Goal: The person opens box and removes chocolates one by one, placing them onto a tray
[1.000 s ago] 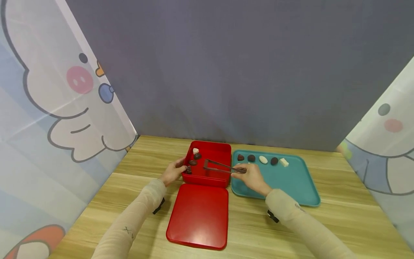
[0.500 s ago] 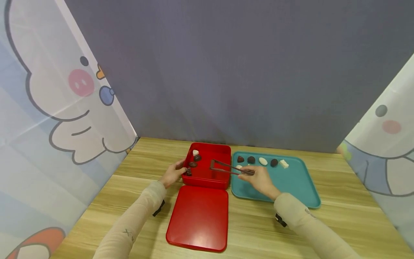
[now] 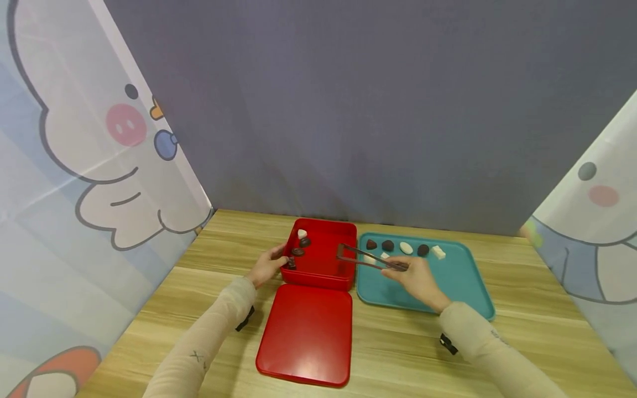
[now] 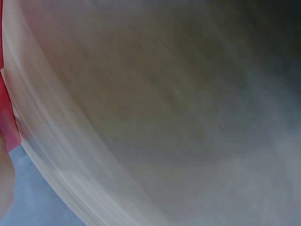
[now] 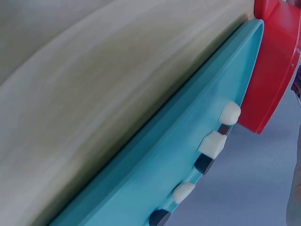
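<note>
My left hand [image 3: 267,268] grips the left wall of the red box [image 3: 318,281], thumb over the rim. Inside, along that wall, lie a white chocolate [image 3: 302,234] and several dark chocolates [image 3: 297,252]. My right hand [image 3: 417,278] holds brown tongs [image 3: 366,253] over the blue tray [image 3: 448,284]. The tongs' far end reaches left over the box's right side, with no chocolate visible in it. Near the tongs on the tray are white chocolates [image 3: 369,259]. The left wrist view is mostly blurred, showing only a strip of red [image 4: 6,113].
A flat red lid [image 3: 304,334] lies directly in front of the box. Along the tray's back edge sit a white oval chocolate [image 3: 406,247], a white oblong one [image 3: 438,252] and several dark ones [image 3: 387,245]. A grey curtain [image 3: 348,110] hangs behind the wooden table [image 3: 398,354].
My right hand has moved right with the tongs, from over the middle of the box toward the tray. White chocolates on the tray are now less covered. The left hand stays on the box.
</note>
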A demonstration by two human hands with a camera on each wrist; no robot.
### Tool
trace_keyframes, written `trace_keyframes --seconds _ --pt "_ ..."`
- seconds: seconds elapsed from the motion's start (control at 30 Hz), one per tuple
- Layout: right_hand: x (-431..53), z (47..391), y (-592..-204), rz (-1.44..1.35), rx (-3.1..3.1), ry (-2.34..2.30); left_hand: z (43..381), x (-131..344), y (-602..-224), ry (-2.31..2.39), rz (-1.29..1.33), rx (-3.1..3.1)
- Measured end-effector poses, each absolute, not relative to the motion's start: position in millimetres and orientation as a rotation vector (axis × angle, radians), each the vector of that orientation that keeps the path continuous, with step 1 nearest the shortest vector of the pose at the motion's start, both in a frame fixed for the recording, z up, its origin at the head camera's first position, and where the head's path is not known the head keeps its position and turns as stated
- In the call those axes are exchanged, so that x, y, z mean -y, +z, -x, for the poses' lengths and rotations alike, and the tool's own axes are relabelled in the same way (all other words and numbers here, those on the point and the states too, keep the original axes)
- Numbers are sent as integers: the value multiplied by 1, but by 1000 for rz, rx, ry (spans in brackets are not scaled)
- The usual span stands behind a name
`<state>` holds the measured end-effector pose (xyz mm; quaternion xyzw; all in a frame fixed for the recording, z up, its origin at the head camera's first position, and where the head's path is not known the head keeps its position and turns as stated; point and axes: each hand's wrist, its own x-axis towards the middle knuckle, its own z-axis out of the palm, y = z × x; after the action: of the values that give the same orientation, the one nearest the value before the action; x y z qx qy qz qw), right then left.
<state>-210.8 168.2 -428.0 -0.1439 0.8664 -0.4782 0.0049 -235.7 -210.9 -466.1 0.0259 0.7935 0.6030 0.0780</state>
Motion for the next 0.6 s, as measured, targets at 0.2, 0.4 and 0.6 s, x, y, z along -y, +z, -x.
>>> trace_keyframes --seconds 0.2,0.4,0.6 --pt "-180 209 -426 444 -2744 -1465 235 211 -465 1803 -58 -2383" --pt "-190 207 -425 444 -2802 -1452 236 210 -464 1789 -60 -2406" --pt "-198 205 -425 428 -2845 -1423 236 211 -466 1797 -65 -2388"
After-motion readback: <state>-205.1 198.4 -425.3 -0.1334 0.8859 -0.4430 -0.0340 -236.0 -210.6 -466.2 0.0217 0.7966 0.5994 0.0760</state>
